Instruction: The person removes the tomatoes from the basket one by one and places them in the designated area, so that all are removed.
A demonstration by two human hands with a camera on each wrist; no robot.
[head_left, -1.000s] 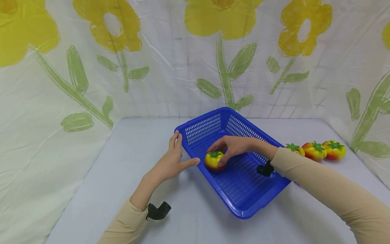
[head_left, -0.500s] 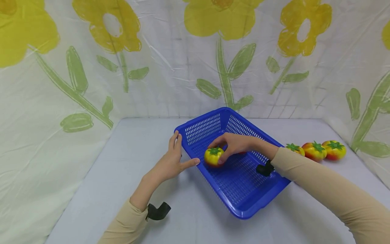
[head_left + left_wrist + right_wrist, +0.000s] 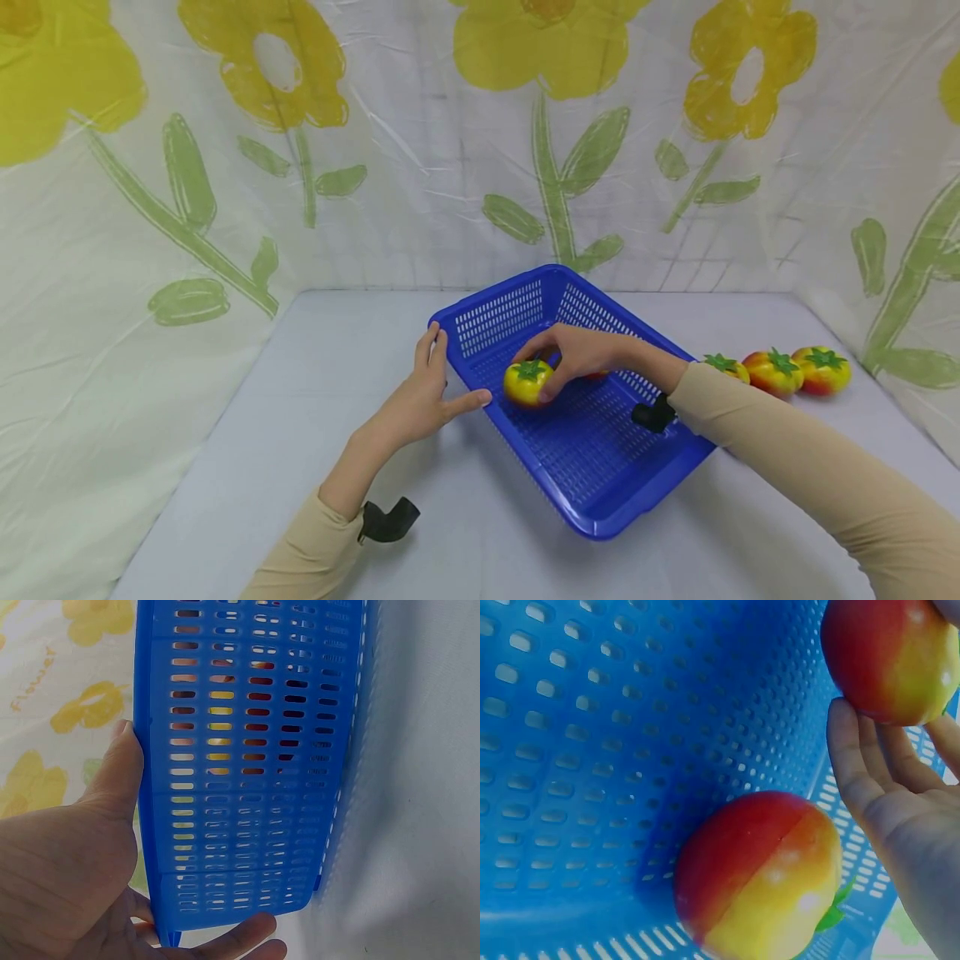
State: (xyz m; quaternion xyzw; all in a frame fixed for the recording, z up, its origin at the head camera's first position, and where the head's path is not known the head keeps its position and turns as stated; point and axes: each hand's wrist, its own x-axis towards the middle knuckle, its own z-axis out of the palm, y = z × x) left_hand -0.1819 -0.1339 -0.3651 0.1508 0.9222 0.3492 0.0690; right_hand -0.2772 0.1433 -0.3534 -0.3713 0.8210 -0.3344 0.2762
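Note:
A blue slotted plastic basket sits at an angle on the table. My left hand rests against its left corner, the thumb on the rim and the fingers extended, as the left wrist view also shows. Inside the basket, my right hand holds a tomato-like fruit, yellow and red with a green star-shaped leaf top, near the left wall. In the right wrist view this fruit appears above the basket floor. A second tomato-like fruit lies in the basket, mostly hidden behind the right hand in the head view.
Several more tomato-like fruits stand in a row right of the basket, one partly hidden by its rim. A pale cloth covers the table. A flower-printed curtain hangs behind and at the sides.
My right hand has raised the held fruit slightly, exposing a bit of red from the fruit behind it. The left hand and the basket have stayed in place.

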